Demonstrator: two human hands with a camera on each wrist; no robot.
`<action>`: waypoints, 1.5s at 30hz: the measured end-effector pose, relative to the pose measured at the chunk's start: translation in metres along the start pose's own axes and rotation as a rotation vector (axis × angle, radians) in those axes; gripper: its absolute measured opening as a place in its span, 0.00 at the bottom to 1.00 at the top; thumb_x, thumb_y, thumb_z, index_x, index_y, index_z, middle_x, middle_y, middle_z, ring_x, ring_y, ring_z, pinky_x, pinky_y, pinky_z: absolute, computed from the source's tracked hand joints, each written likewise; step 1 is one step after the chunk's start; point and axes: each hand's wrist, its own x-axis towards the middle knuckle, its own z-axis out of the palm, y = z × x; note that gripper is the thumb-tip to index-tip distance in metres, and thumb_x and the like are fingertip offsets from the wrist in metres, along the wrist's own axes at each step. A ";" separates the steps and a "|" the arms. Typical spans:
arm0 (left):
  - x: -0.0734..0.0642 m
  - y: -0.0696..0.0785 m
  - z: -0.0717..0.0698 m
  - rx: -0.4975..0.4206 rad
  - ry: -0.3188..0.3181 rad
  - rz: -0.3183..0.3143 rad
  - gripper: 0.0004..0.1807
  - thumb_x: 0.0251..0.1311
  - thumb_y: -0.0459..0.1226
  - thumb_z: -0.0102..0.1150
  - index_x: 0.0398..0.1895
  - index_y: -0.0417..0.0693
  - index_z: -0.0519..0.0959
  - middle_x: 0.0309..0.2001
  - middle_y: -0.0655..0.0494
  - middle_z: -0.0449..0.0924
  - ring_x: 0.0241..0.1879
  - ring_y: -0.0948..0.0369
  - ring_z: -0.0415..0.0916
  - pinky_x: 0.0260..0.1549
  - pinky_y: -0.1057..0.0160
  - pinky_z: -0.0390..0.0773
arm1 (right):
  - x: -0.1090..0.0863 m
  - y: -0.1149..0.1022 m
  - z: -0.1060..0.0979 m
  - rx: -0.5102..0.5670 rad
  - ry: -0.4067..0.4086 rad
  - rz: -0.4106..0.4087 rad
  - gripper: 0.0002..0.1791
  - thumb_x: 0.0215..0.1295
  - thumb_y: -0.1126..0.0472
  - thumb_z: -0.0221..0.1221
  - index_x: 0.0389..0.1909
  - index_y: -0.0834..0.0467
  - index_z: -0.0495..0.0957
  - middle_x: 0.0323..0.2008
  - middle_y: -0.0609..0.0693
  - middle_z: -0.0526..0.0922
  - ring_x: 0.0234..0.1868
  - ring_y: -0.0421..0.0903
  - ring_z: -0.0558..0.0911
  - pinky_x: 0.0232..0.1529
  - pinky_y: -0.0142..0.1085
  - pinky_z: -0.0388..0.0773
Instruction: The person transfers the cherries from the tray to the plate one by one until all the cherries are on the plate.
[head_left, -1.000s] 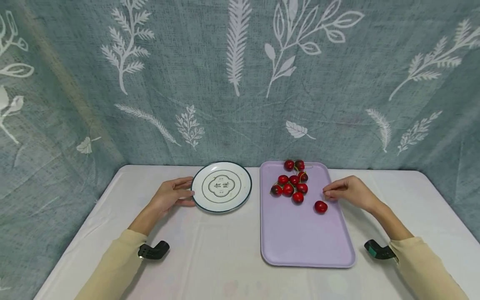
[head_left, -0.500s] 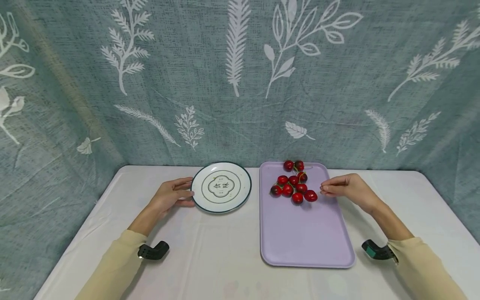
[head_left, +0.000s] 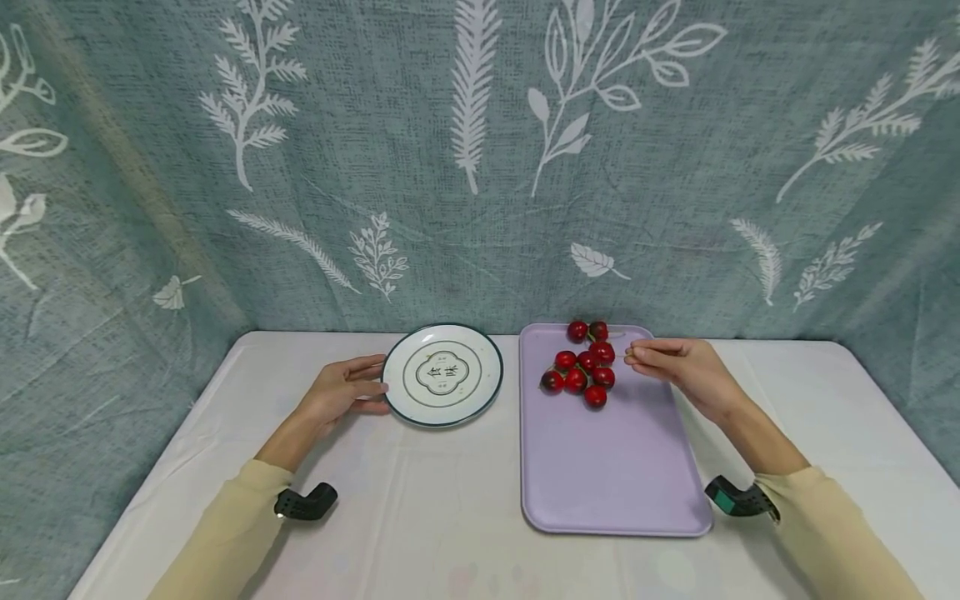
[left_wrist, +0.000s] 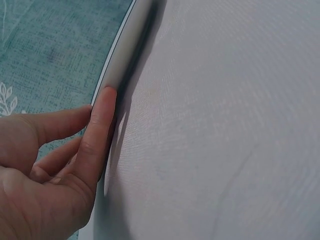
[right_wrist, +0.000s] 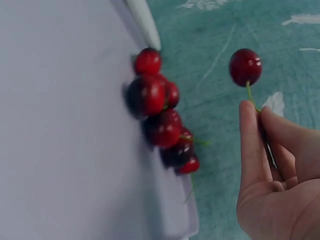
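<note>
My right hand [head_left: 686, 371] pinches a dark red cherry [right_wrist: 245, 67] by its thin green stem. In the head view that cherry hangs over the upper right of a cherry cluster [head_left: 575, 381] on the lilac tray [head_left: 615, 467], partly covering it. The right wrist view shows the stem [right_wrist: 252, 95] between thumb and fingertips. At the left, my left hand [head_left: 337, 392] rests its fairly straight fingers against the left edge of a white plate [head_left: 442, 408] with a dark blue rim. The left wrist view shows fingers [left_wrist: 95, 135] along the plate's side [left_wrist: 125, 55].
A white cloth [head_left: 450, 500] covers the table. Patterned green-blue fabric [head_left: 420, 167] hangs right behind the plate and tray. White cloth separates the plate from the tray's left edge. Two more cherries [head_left: 587, 331] lie near the tray's back edge.
My right hand has carried the cherry left and away from me, from the tray's right side to over the cluster. The left hand and plate have stayed in place.
</note>
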 end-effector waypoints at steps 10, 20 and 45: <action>0.000 -0.002 -0.003 -0.020 -0.003 0.004 0.35 0.63 0.21 0.53 0.73 0.31 0.55 0.71 0.28 0.54 0.34 0.61 0.83 0.39 0.60 0.88 | 0.017 -0.013 0.026 0.092 0.039 0.044 0.19 0.68 0.68 0.58 0.59 0.69 0.76 0.40 0.47 0.87 0.43 0.40 0.86 0.56 0.35 0.80; 0.002 -0.003 -0.001 -0.038 -0.005 -0.001 0.35 0.64 0.21 0.53 0.73 0.31 0.55 0.71 0.29 0.54 0.36 0.62 0.83 0.39 0.59 0.88 | 0.043 -0.007 0.069 0.141 0.048 0.061 0.26 0.69 0.68 0.57 0.64 0.75 0.66 0.39 0.49 0.87 0.42 0.40 0.86 0.58 0.37 0.78; 0.002 -0.008 -0.007 -0.069 -0.015 -0.010 0.35 0.65 0.23 0.52 0.74 0.33 0.55 0.72 0.31 0.52 0.38 0.62 0.83 0.42 0.59 0.87 | 0.077 0.030 0.153 0.060 0.055 0.074 0.17 0.68 0.74 0.55 0.55 0.77 0.74 0.47 0.65 0.83 0.37 0.40 0.86 0.52 0.38 0.83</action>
